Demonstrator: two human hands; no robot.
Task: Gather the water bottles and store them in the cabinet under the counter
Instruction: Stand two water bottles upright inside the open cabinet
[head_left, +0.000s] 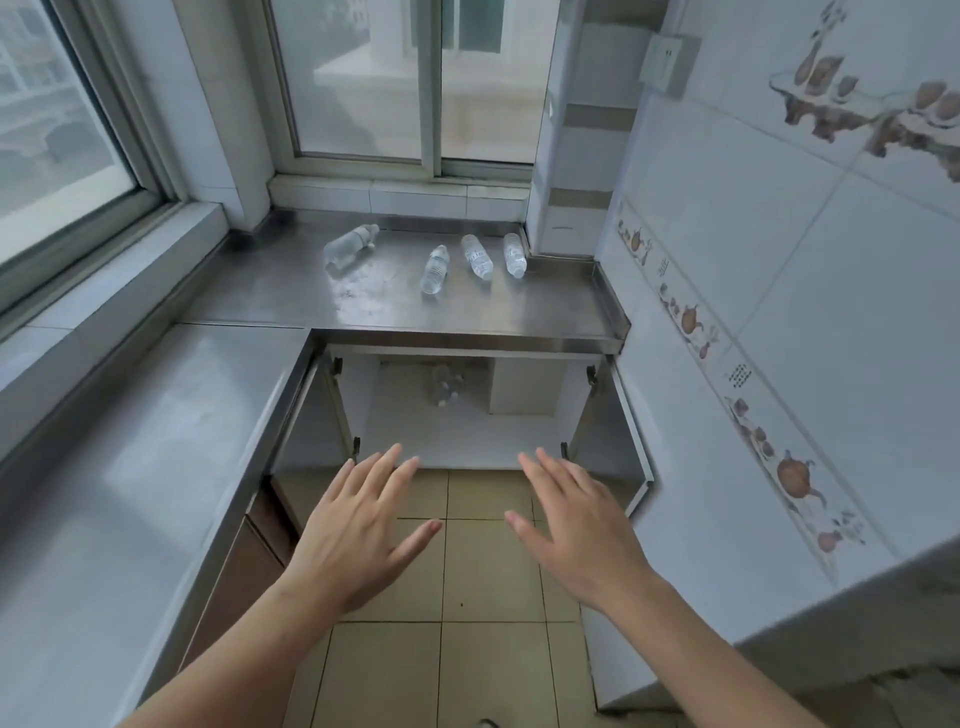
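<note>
My hands, left (358, 535) and right (576, 530), grip wide, empty; beyond them four bottles (435, 269) lie on the desk (260, 291) and could roll off.

Four clear water bottles (435, 270) lying on the steel counter (291, 291), more bottles (444, 385) inside the open cabinet (457, 436)

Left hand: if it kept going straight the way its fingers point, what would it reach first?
Probably the open cabinet: the empty left hand points up and forward at its white floor, with bottles lying farther back. Nothing shows between, though depth is unclear.
</note>
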